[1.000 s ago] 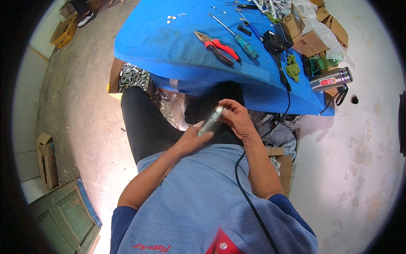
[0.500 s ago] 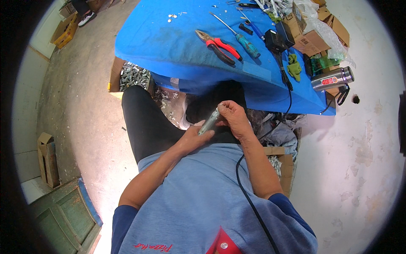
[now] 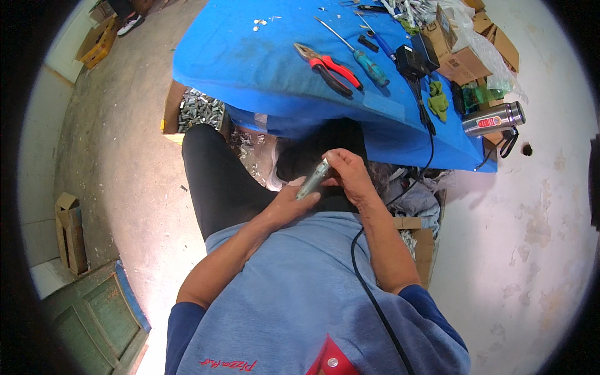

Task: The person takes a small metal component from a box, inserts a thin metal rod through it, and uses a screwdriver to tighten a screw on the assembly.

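In my lap, a slim greyish-green, bar-shaped piece [image 3: 312, 181] slants up and to the right between my two hands. My left hand [image 3: 290, 204] is wrapped round its lower end, with the thumb along it. The fingertips of my right hand [image 3: 350, 174] pinch its upper end, their other fingers curled behind. What exactly the piece is cannot be made out, and much of its underside is hidden by the hands. Beyond my knees is the blue-covered table [image 3: 250, 62], bearing red-and-black pliers [image 3: 328, 67] and a teal-handled screwdriver [image 3: 370, 67].
Left of the table, a cardboard box [image 3: 172, 109] contains many small grey pieces [image 3: 201, 111]. A steel flask [image 3: 494, 119], a black adapter [image 3: 409, 61] and a green cloth [image 3: 437, 100] are at the right. A black cable [image 3: 375, 300] crosses my shirt. Another person's shoe [image 3: 130, 24] shows far left.
Both hands keep their hold on the slim piece, which shifts and turns only slightly. The whole view has moved a little.
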